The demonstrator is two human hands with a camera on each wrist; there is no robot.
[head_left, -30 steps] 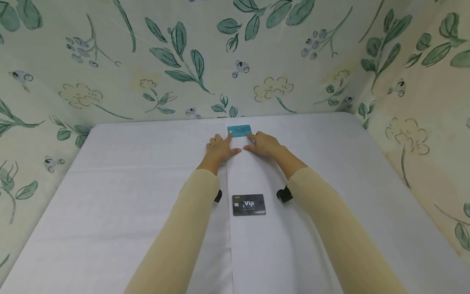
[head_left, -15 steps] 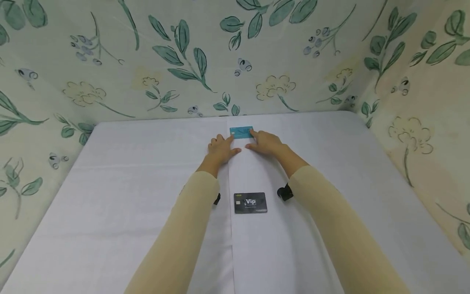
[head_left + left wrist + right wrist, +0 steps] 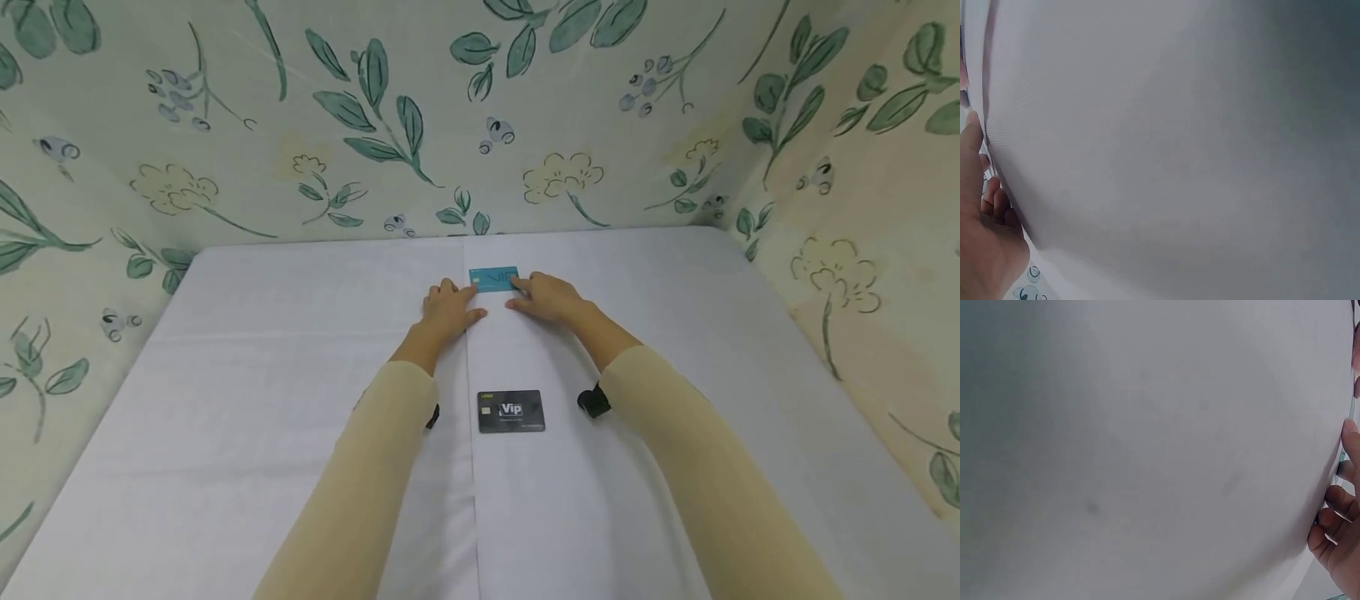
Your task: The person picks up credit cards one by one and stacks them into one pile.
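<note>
Near the far edge of the white table, a blue VIP card (image 3: 491, 279) lies flat in the head view. My left hand (image 3: 447, 307) touches its left end with the index finger, thumb pointing inward below the card. On the opposite end, the index fingertip of my right hand (image 3: 550, 298) rests on the card's face. A black Vip card (image 3: 512, 412) lies closer to me, between my forearms. Each wrist view catches its hand only at the border: the left hand (image 3: 991, 247) at lower left, the right hand (image 3: 1344, 544) at lower right.
White cloth covers the table (image 3: 262, 400), with a lengthwise crease near its middle. A leaf-and-flower patterned wall covering (image 3: 420, 100) rises behind the table and along both sides. A black wrist device (image 3: 594, 402) shows under the right sleeve.
Over the last half second the blue card has slid a little toward me, with both hands' fingertips still at its ends. The black card stays in place on the table.
</note>
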